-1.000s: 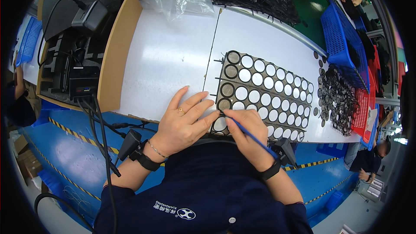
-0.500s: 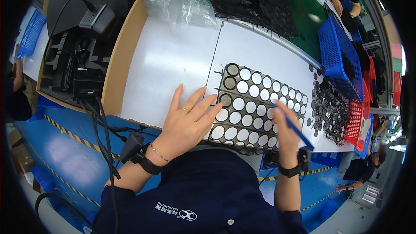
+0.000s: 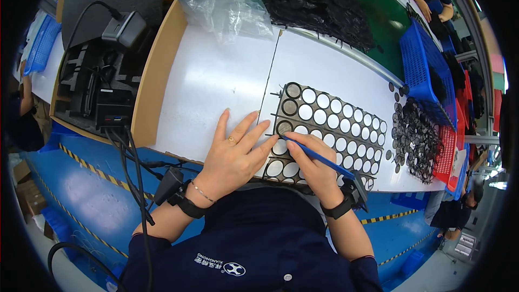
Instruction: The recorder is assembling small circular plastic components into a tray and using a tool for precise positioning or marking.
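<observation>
A flat grey tray (image 3: 313, 127) carries rows of black rings, most showing a white disc (image 3: 320, 117) inside. Three rings at the left ends of the upper rows look grey in the middle, such as this grey-centred ring (image 3: 290, 107). My left hand (image 3: 232, 157) lies with fingers spread on the white table, its index fingertip by the tray's left edge. Pinched in my right hand (image 3: 315, 168) is a slim blue pen-like tool (image 3: 332, 165); its tip is down at the left-end rings, near my left fingertips. My right hand covers part of the lower rows.
Loose black rings (image 3: 415, 138) are heaped right of the tray, beside blue (image 3: 427, 70) and red baskets (image 3: 445, 154). A clear plastic bag (image 3: 224, 5) and a pile of black parts (image 3: 319, 11) lie at the back. A cardboard box (image 3: 162, 70) with electronics stands left. Co-workers are nearby.
My right hand with the blue tool has moved left across the tray, from its right part to the left-end rings. My left hand has stayed nearly in place.
</observation>
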Demonstrator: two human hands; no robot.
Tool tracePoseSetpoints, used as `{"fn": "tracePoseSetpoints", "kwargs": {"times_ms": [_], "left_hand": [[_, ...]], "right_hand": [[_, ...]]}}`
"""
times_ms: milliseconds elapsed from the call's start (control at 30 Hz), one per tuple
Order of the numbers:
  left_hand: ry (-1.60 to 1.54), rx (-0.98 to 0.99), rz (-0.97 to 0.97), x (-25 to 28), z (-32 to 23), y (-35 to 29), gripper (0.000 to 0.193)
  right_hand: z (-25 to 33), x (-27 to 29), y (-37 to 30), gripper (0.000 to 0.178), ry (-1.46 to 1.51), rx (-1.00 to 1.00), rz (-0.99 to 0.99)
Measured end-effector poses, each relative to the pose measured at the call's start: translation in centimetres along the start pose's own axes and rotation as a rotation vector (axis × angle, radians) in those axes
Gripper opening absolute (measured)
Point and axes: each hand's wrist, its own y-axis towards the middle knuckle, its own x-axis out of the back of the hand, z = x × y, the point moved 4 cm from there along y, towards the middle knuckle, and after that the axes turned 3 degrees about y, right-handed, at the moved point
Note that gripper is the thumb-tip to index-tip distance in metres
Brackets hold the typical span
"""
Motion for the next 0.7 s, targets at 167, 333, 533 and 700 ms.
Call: {"fn": "tracePoseSetpoints", "kwargs": {"times_ms": [167,333,533,700], "left_hand": [[0.015,0.001,0.003,-0.1,0.1,0.0,0.031],[0.013,0.003,0.007,-0.1,0.1,-0.1,0.031],[0.019,0.001,0.007,-0.1,-0.1,0.1,0.031],[0.032,0.012,0.01,-0.1,0.1,0.1,0.029]], "right_hand": [[0.1,-0.1,0.0,0.019,-0.029,-0.011,-0.002],[-0.1,-0.2,0.0,0.018,-0.012,0.009,-0.021],[0.3,-0.4,-0.2,0.02,-0.158,0.135,-0.062],[0.1,0.7,-0.1,0.027,-0.685,0.54,-0.194]]}}
